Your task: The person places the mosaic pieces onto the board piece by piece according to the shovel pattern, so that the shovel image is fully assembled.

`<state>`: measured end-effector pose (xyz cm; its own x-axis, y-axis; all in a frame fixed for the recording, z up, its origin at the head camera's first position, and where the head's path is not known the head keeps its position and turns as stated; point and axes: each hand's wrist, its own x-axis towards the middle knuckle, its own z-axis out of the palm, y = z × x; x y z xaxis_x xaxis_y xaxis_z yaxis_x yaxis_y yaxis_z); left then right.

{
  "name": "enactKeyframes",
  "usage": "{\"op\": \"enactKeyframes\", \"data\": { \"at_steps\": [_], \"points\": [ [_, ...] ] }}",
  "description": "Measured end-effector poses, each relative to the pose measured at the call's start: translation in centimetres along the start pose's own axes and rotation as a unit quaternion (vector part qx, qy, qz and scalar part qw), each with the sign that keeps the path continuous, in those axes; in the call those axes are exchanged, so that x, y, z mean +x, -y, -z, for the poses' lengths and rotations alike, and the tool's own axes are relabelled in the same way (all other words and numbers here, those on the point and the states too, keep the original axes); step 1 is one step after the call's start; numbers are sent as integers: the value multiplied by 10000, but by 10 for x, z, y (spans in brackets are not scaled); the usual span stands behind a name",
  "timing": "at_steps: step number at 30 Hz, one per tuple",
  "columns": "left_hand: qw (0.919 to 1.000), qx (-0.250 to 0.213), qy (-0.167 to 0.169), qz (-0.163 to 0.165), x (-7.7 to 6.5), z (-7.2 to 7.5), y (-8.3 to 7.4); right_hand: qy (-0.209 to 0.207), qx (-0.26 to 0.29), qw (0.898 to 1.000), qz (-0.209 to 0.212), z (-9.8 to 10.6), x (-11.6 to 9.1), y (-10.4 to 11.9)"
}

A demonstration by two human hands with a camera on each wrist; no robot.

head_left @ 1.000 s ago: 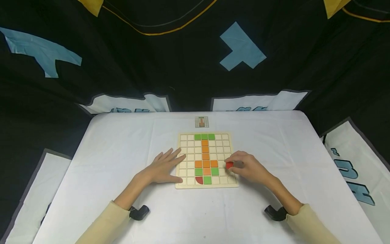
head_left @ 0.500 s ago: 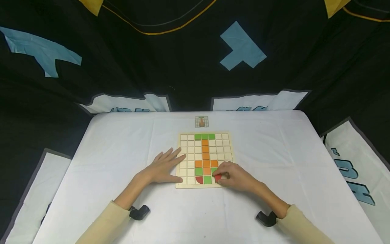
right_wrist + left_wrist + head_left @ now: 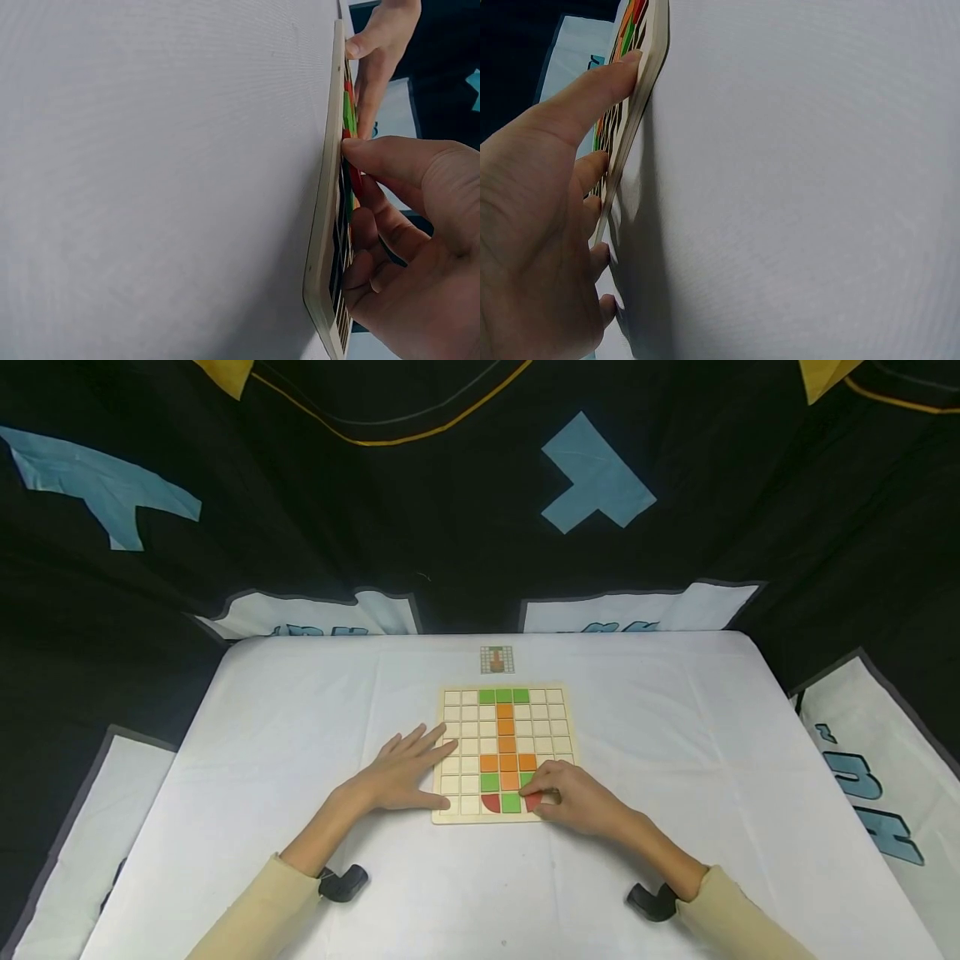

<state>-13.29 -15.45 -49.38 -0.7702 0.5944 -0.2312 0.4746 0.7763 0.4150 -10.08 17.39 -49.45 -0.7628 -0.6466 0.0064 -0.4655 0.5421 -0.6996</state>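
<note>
A wooden grid board [image 3: 462,713] lies on the white table. Green tiles [image 3: 504,696] line part of its far row, and an orange column [image 3: 506,727] runs down toward a wider group near the front. My left hand [image 3: 397,777] rests on the board's left side with fingers spread and straight. With thumb and fingers, my right hand [image 3: 581,800] pinches a red tile [image 3: 532,801] at the front row, right of a green tile [image 3: 511,802]. Left of that green tile lies a red quarter-round tile [image 3: 491,803]. My right fingers partly hide the held tile and a green one behind it.
A small pattern card [image 3: 497,660] lies beyond the board's far edge. White cloth [image 3: 360,693] covers the table. A black curtain [image 3: 375,527] with blue and yellow patches hangs behind it.
My right hand has carried the red tile left and nearer, from the board's right side to the front row beside the green tile. The left hand has stayed in place.
</note>
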Motion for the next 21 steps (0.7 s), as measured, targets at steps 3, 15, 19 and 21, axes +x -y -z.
{"op": "enactKeyframes", "data": {
  "at_steps": [3, 15, 19, 21],
  "points": [
    [10000, 3, 4, 1, 0, 0, 0, -2, -8, 10000, -29, 0, 0, 1],
    [10000, 6, 1, 52, 1, 0, 0, -84, -55, 9999, -21, 0, 0, 2],
    [10000, -10, -24, 35, 1, 0, 0, -122, -128, 9997, 153, 0, -1, 0],
    [10000, -12, -34, 21, 0, 0, 0, -121, -141, 9996, 192, 0, -1, 0]
  ]
}}
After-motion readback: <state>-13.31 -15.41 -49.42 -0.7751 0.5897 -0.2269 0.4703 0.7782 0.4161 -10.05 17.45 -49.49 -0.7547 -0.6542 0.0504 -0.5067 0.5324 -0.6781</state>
